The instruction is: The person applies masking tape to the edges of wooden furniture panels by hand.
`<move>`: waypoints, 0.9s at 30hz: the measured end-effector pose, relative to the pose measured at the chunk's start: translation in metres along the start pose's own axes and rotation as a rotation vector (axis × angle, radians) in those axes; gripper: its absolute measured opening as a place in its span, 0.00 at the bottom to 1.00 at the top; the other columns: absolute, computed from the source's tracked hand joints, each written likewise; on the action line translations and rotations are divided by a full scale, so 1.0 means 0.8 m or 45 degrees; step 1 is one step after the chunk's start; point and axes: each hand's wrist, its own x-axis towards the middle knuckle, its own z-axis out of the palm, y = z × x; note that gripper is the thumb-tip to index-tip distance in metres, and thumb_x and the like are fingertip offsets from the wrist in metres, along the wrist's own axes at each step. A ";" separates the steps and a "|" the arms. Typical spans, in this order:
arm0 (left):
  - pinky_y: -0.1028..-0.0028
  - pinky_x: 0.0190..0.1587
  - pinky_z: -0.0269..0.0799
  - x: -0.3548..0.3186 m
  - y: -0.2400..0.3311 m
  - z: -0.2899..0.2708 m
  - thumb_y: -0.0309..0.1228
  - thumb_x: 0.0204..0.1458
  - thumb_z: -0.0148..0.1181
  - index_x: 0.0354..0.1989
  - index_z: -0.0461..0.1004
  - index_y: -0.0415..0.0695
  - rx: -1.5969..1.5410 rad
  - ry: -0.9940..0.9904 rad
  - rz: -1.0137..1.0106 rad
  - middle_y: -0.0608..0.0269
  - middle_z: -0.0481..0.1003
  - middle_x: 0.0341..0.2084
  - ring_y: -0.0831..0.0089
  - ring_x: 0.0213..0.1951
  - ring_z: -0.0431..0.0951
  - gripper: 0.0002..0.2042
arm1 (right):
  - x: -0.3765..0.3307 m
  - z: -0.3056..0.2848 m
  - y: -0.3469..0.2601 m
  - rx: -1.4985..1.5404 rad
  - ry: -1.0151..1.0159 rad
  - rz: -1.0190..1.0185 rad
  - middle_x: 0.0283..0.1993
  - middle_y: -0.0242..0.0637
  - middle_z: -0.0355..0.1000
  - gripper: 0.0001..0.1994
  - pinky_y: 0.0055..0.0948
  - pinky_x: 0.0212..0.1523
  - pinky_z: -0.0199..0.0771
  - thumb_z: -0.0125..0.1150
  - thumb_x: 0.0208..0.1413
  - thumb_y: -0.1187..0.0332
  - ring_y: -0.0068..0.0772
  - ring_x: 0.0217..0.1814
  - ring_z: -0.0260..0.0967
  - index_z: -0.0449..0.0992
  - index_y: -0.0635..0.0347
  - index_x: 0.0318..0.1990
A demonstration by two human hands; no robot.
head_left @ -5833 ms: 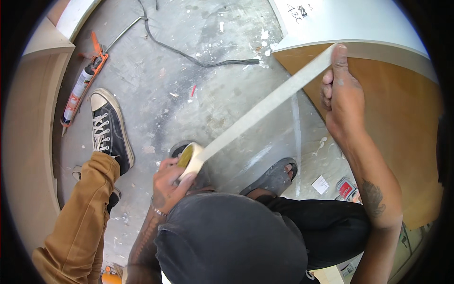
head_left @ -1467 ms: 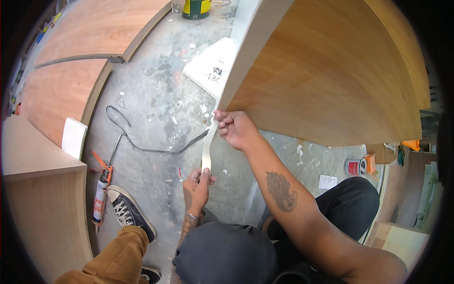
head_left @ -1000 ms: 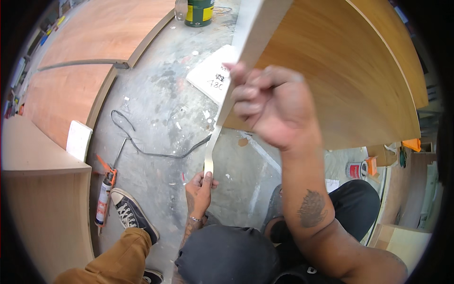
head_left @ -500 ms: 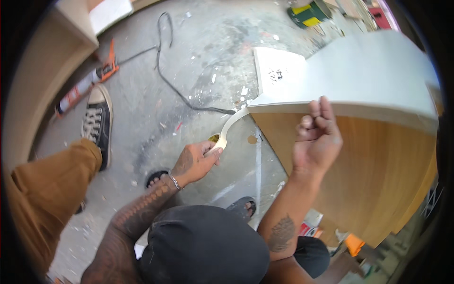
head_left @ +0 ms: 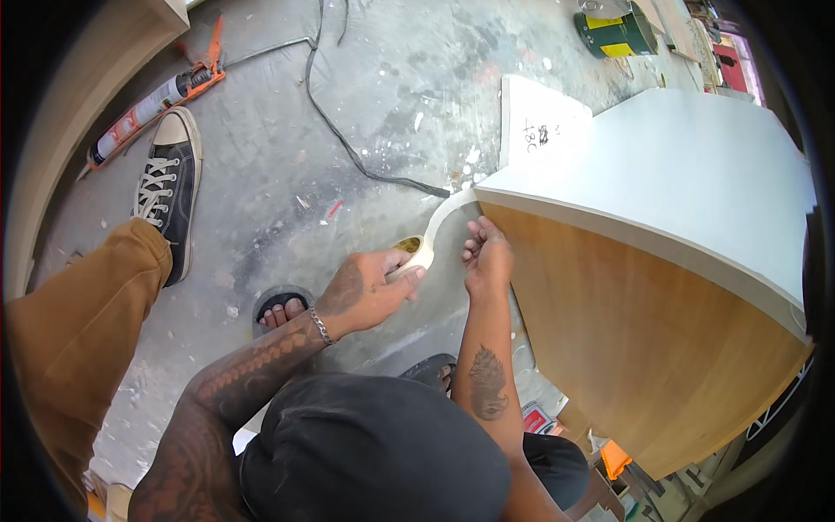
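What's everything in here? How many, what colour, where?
Large wooden panel: one, brown with white top, right
Round tape roll: one, cream, centre, strip reaching the panel
Flat marked slab: one, white, upper right
Metal can: one, green and yellow, top right
Caulking gun: one, orange and white, upper left
Thin cord: one, black, upper middle
Concrete floor: one, grey, underneath
Canvas shoe: one, black and white, left
Trouser leg: one, brown, lower left
Labelled tin: one, red and white, lower right
The rest: too unclear to count
Cloth cap: one, black, bottom middle
Sandals: two, black, lower middle
Left hand: one, tattooed, centre, gripping the roll
Right hand: one, near the panel's corner, fingers bent
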 end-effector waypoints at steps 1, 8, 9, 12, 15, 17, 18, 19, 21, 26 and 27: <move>0.77 0.36 0.72 -0.003 0.000 -0.002 0.38 0.63 0.58 0.46 0.79 0.38 -0.011 0.013 -0.006 0.65 0.82 0.27 0.83 0.30 0.78 0.15 | -0.001 0.002 0.007 0.015 0.053 0.023 0.38 0.33 0.74 0.13 0.24 0.25 0.63 0.52 0.65 0.69 0.23 0.28 0.64 0.74 0.63 0.53; 0.77 0.37 0.73 -0.007 0.004 -0.004 0.36 0.63 0.58 0.48 0.78 0.36 0.039 -0.040 -0.058 0.64 0.82 0.27 0.83 0.31 0.79 0.15 | 0.006 0.032 0.018 0.099 0.017 -0.018 0.36 0.31 0.73 0.12 0.21 0.23 0.62 0.60 0.64 0.65 0.21 0.26 0.62 0.74 0.61 0.50; 0.77 0.37 0.73 -0.006 0.003 -0.001 0.36 0.63 0.58 0.48 0.78 0.36 0.011 -0.034 -0.048 0.64 0.82 0.27 0.83 0.32 0.79 0.15 | 0.010 0.034 0.017 0.106 0.024 -0.018 0.36 0.31 0.73 0.12 0.21 0.23 0.62 0.60 0.64 0.65 0.21 0.26 0.62 0.74 0.61 0.50; 0.78 0.38 0.74 -0.004 0.009 -0.003 0.36 0.64 0.57 0.48 0.77 0.35 0.001 -0.034 -0.041 0.63 0.82 0.28 0.82 0.33 0.80 0.15 | 0.024 0.044 0.015 0.105 0.072 0.016 0.38 0.32 0.72 0.16 0.21 0.20 0.58 0.63 0.62 0.65 0.21 0.24 0.61 0.75 0.62 0.53; 0.78 0.38 0.74 -0.005 0.015 -0.005 0.36 0.64 0.57 0.48 0.77 0.34 -0.008 -0.035 -0.062 0.63 0.82 0.28 0.82 0.33 0.80 0.15 | 0.030 0.049 0.010 0.203 0.045 0.134 0.29 0.25 0.66 0.08 0.19 0.17 0.51 0.67 0.60 0.64 0.18 0.20 0.55 0.75 0.55 0.38; 0.78 0.39 0.74 -0.005 0.017 -0.004 0.36 0.64 0.57 0.48 0.77 0.34 -0.023 -0.027 -0.081 0.63 0.82 0.28 0.82 0.33 0.80 0.15 | 0.038 0.050 0.010 0.299 0.049 0.233 0.24 0.21 0.60 0.09 0.19 0.15 0.46 0.69 0.58 0.61 0.15 0.18 0.51 0.74 0.51 0.35; 0.78 0.38 0.74 -0.003 0.015 -0.004 0.36 0.64 0.57 0.48 0.77 0.34 -0.022 -0.031 -0.070 0.63 0.82 0.28 0.82 0.33 0.80 0.15 | 0.042 0.050 0.011 0.304 0.050 0.234 0.24 0.21 0.60 0.09 0.19 0.15 0.46 0.69 0.58 0.61 0.15 0.18 0.51 0.74 0.51 0.35; 0.78 0.38 0.74 -0.003 0.012 -0.004 0.36 0.64 0.57 0.48 0.77 0.34 -0.023 -0.035 -0.064 0.63 0.82 0.28 0.82 0.34 0.80 0.15 | 0.044 0.050 0.011 0.351 0.030 0.253 0.25 0.23 0.60 0.10 0.20 0.15 0.46 0.69 0.58 0.61 0.16 0.18 0.52 0.75 0.53 0.39; 0.78 0.38 0.74 -0.002 0.004 -0.002 0.36 0.64 0.57 0.48 0.77 0.34 -0.038 -0.023 -0.072 0.63 0.82 0.28 0.83 0.33 0.79 0.15 | 0.045 0.049 0.015 0.399 0.012 0.276 0.26 0.24 0.60 0.12 0.21 0.15 0.47 0.69 0.58 0.61 0.17 0.18 0.52 0.77 0.55 0.44; 0.79 0.36 0.72 0.000 0.006 -0.002 0.35 0.64 0.57 0.48 0.77 0.35 -0.027 -0.021 -0.099 0.64 0.81 0.28 0.84 0.31 0.77 0.15 | 0.045 0.053 0.015 0.360 -0.013 0.254 0.24 0.22 0.59 0.12 0.20 0.14 0.46 0.68 0.60 0.61 0.16 0.16 0.51 0.76 0.55 0.46; 0.79 0.36 0.71 0.001 0.006 -0.001 0.35 0.64 0.57 0.49 0.77 0.35 -0.027 -0.035 -0.108 0.65 0.81 0.28 0.85 0.31 0.77 0.15 | 0.045 0.053 0.015 0.355 -0.010 0.256 0.24 0.22 0.59 0.12 0.20 0.14 0.46 0.68 0.60 0.61 0.16 0.16 0.51 0.76 0.55 0.46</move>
